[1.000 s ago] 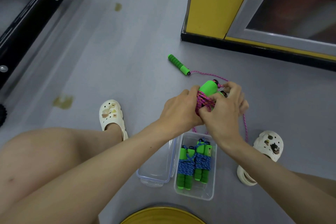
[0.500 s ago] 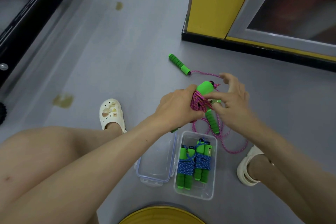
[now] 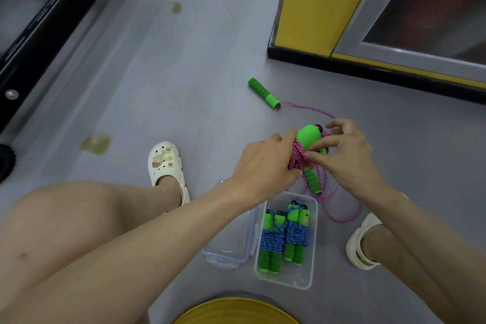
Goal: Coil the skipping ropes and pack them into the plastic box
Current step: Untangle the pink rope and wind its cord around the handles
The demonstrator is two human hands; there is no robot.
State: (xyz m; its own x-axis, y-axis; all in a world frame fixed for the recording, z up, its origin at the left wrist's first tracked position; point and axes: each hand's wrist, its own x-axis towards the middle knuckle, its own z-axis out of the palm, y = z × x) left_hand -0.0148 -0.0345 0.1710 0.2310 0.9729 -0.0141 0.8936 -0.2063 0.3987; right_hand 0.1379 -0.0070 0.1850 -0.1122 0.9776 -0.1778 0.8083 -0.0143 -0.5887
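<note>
My left hand [image 3: 265, 163] grips a bundle of pink rope [image 3: 298, 158] wound round green foam handles [image 3: 308, 137]. My right hand [image 3: 344, 155] pinches the pink cord at the bundle with thumb and forefinger. Another green handle [image 3: 311, 180] hangs below the bundle. Loose pink rope [image 3: 339, 208] trails over the floor. A further green handle [image 3: 263, 92] with pink cord lies on the floor beyond my hands. The clear plastic box [image 3: 311, 268] stands open below, holding two green-handled ropes coiled in blue cord [image 3: 284, 238].
The box's clear lid [image 3: 228, 255] lies beside it on the left. White clogs [image 3: 164, 163] are on my feet at either side. A black metal frame [image 3: 39, 34] stands far left, a yellow post [image 3: 315, 2] behind, a yellow round edge [image 3: 236, 310] at the bottom.
My right hand has swung round the bundle from its right side to its front, carrying the pink cord. The loose rope on the floor has shifted and the hanging handle has come into view.
</note>
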